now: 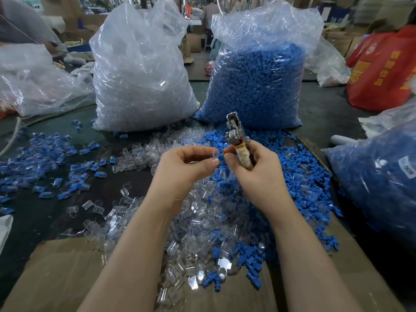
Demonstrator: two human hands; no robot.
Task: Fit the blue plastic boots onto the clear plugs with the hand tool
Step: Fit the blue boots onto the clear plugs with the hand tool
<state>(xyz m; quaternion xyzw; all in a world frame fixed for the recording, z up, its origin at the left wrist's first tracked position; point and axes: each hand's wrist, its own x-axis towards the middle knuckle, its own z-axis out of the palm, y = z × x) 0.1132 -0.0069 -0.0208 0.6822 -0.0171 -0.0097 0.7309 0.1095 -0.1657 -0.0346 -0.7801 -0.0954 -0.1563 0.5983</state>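
Note:
My right hand [254, 170] grips the hand tool [239, 140] by its tape-wrapped handle, metal head pointing up, and pinches a blue boot [221, 157] at its fingertips. My left hand [186, 170] meets it from the left, thumb and fingers pinching a clear plug [213, 154] against the boot. Under both hands lies a heap of loose clear plugs [198, 224], with a heap of loose blue boots [299, 179] to its right. Fitted blue-and-clear pieces [51, 163] are scattered over the table at left.
Two tall plastic bags stand behind the heaps: clear plugs [144, 82] at left, blue boots [258, 86] at right. Another bag of blue parts [380, 176] leans in at the right edge. A red bag [382, 70] sits far right. Cardboard [63, 275] covers the near table.

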